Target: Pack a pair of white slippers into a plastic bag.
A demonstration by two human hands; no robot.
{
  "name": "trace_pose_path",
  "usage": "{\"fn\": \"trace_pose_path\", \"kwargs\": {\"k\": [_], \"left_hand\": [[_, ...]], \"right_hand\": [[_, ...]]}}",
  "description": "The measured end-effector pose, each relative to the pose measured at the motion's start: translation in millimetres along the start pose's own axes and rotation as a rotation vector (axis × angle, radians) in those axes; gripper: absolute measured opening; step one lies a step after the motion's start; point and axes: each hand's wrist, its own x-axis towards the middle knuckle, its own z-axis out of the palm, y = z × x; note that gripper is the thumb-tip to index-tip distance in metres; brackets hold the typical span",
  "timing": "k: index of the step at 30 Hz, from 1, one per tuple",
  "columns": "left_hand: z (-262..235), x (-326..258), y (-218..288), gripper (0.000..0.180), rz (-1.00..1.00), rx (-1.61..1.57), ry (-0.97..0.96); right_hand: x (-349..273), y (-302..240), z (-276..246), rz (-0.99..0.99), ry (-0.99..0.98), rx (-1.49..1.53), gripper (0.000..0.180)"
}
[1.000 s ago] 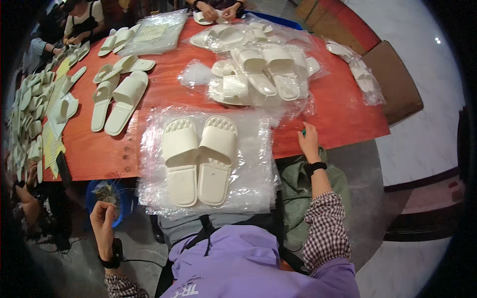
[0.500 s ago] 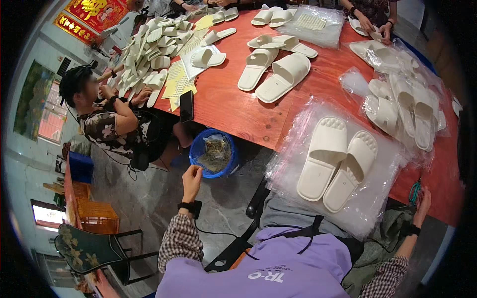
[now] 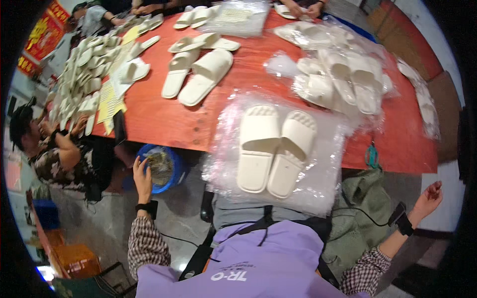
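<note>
A pair of white open-toed slippers (image 3: 257, 171) lies side by side on a stack of clear plastic bags (image 3: 318, 191) at the table's near edge. Neither of my hands touches them. My left hand (image 3: 142, 180) is raised near the blue bin (image 3: 179, 174), its fingers apart and nothing in it. Out to the far right, past the table's near edge, my right hand (image 3: 427, 199) hangs in the air. Its fingers are loosely bent and slightly blurred, with nothing visible in them. Scissors with teal handles (image 3: 371, 157) lie at the table edge between the bags and that hand.
More slippers (image 3: 206, 77) stand mid-table on the red tabletop (image 3: 164, 128). Bagged slippers (image 3: 343, 82) are piled at the right, loose slippers (image 3: 84, 74) at the left beside yellow sheets (image 3: 108, 102). A phone (image 3: 119, 128) lies at the left edge. Several people sit around the table.
The view has turned right, so the table's contents appear farther left. My left fingers have spread from a pinch. My right hand has moved away from the scissors, and its fingers have bent.
</note>
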Motion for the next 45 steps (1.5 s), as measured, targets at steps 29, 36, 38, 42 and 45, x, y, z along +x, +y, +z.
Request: {"fn": "trace_pose_path", "kwargs": {"k": [29,36,38,42,45], "left_hand": [[29,-43,319,0.020,0.878,-0.670,-0.663],[23,-54,301,0.015,0.885,-0.604,-0.685],[26,-54,298,0.015,0.889,-0.593,-0.693],[34,-51,289,0.013,0.848,-0.527,-0.719],[44,-45,286,0.012,0.802,-0.532,-0.688]], "right_hand": [[-134,64,187,0.772,-1.273,0.154,0.016],[-144,120,167,0.780,-0.678,-0.488,0.011],[-145,146,158,0.741,-0.812,-0.762,0.019],[-162,178,153,0.603,-1.038,-0.821,0.047],[-175,203,149,0.454,-1.136,-0.937,0.058]]}}
